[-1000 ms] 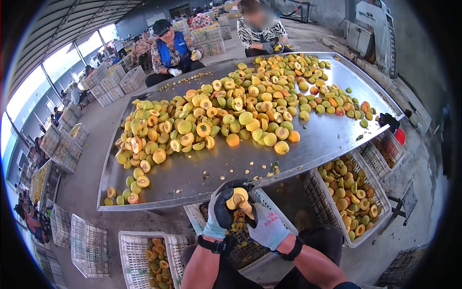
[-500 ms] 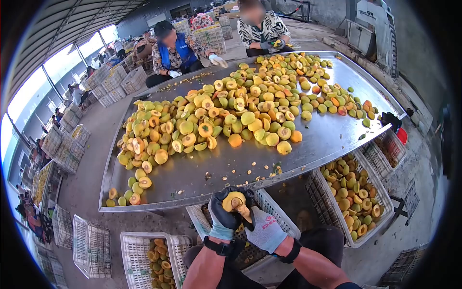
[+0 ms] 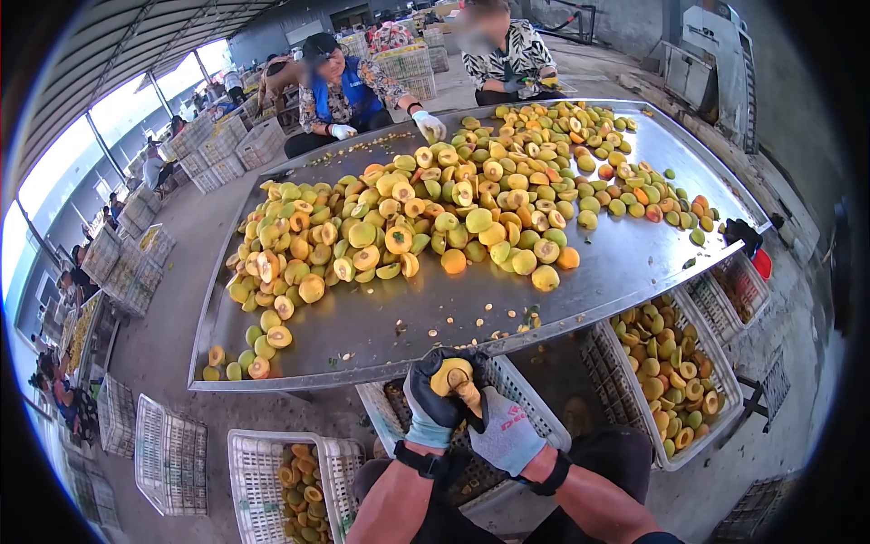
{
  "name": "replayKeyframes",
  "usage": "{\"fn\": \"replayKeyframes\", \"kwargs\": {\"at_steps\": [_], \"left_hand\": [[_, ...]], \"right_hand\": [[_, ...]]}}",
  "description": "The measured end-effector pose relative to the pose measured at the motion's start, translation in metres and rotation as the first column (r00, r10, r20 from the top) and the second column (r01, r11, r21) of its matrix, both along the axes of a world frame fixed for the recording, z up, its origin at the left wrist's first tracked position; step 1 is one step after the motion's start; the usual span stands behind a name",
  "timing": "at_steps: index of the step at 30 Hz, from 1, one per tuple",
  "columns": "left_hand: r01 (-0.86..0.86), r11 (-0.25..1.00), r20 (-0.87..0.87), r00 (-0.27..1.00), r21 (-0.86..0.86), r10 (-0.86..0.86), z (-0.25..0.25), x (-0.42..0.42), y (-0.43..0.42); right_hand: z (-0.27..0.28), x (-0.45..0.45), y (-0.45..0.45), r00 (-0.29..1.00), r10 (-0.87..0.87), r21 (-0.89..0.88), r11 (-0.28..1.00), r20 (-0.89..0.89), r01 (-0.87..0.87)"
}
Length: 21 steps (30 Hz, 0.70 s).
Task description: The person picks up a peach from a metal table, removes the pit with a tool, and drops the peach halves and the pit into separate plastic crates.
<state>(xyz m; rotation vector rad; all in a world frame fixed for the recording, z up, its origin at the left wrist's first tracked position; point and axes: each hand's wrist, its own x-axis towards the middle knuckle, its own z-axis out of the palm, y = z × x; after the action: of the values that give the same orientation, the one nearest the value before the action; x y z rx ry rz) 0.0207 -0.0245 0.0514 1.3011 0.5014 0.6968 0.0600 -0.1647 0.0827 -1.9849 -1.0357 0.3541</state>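
Observation:
My left hand [image 3: 431,394], in a grey and black glove, is closed around a yellow-orange apricot half [image 3: 449,375] with its cut side facing up. Against that cut side presses a short tan piece [image 3: 467,392] that comes out of my right hand [image 3: 504,426]; whether it is a tool's handle or a covered thumb, I cannot tell. My right hand wears a light grey glove and its fingers are curled shut. Both hands are together just off the table's near edge, above a white crate [image 3: 530,399]. A heap of apricots [image 3: 426,208], many of them halved, covers much of the metal table [image 3: 399,340].
To the right stands a crate of apricots [image 3: 666,376]; another crate [image 3: 272,453] with apricot halves is at lower left. Two people sit across the table, one reaching a gloved hand [image 3: 429,125] toward the heap. Stacked crates [image 3: 258,145] and more people are behind.
The view has shifted slightly. The far person in the blue vest has moved a gloved hand toward the heap. My hands still hold the apricot half in nearly the same place.

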Motion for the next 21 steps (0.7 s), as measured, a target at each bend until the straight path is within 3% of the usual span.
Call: {"fn": "replayKeyframes", "kwargs": {"at_steps": [1, 3, 4, 6, 7, 9, 10, 12, 15, 16, 18, 19, 21], "left_hand": [[0.0, 1.0, 0.001, 1.0, 0.001, 0.0, -0.001, 0.0, 0.001], [0.067, 0.961, 0.116, 0.993, -0.267, -0.037, -0.008, 0.0, 0.005], [0.065, 0.962, 0.115, 0.993, -0.266, -0.035, -0.01, 0.001, 0.005], [0.031, 0.999, 0.014, 0.999, 0.017, -0.031, -0.011, 0.001, 0.006], [0.03, 0.999, 0.012, 0.999, 0.018, -0.03, -0.011, -0.002, 0.008], [0.099, 0.936, -0.071, 0.994, 0.338, -0.08, -0.008, -0.008, 0.014], [0.1, 0.936, -0.073, 0.994, 0.338, -0.08, -0.012, -0.008, 0.015], [0.144, 0.981, -0.012, 0.99, 0.131, -0.144, -0.02, -0.006, 0.018], [0.16, 0.967, -0.082, 0.986, 0.2, -0.146, -0.018, -0.006, 0.013], [0.164, 0.966, -0.084, 0.985, 0.201, -0.15, -0.017, -0.005, 0.012], [0.056, 0.956, -0.054, 0.998, 0.289, -0.042, -0.017, -0.002, 0.008], [0.043, 0.998, 0.013, 0.999, 0.05, -0.044, -0.023, 0.001, 0.006], [0.021, 0.995, 0.01, 1.0, 0.099, -0.022, -0.023, -0.003, 0.005]], "right_hand": [[-0.001, 0.0, 0.0, 1.0, 0.015, -0.001, 1.0, -0.021, -0.015], [-0.005, 0.001, 0.001, 0.999, 0.031, -0.003, 1.0, -0.043, -0.031], [-0.008, 0.001, 0.002, 0.997, 0.043, -0.013, 0.999, -0.067, -0.044], [-0.008, 0.002, 0.002, 0.994, 0.056, -0.02, 0.998, -0.093, -0.058], [-0.004, 0.003, 0.001, 0.992, 0.072, -0.035, 0.996, -0.107, -0.077], [-0.008, 0.005, -0.002, 0.988, 0.086, -0.049, 0.994, -0.125, -0.093], [-0.016, 0.007, -0.002, 0.992, 0.117, -0.07, 0.99, -0.053, -0.121], [-0.025, 0.009, -0.003, 0.989, 0.148, -0.092, 0.985, 0.017, -0.146], [-0.026, 0.007, -0.002, 0.99, 0.14, -0.108, 0.984, -0.035, -0.143], [-0.023, 0.003, 0.001, 0.988, 0.09, -0.049, 0.994, -0.123, -0.097], [-0.021, 0.001, 0.004, 0.976, 0.037, 0.005, 0.999, -0.214, -0.037], [-0.022, 0.001, 0.004, 0.981, 0.045, 0.028, 0.999, -0.19, -0.04], [-0.025, 0.002, 0.005, 0.984, 0.056, 0.054, 0.997, -0.168, -0.048]]}}
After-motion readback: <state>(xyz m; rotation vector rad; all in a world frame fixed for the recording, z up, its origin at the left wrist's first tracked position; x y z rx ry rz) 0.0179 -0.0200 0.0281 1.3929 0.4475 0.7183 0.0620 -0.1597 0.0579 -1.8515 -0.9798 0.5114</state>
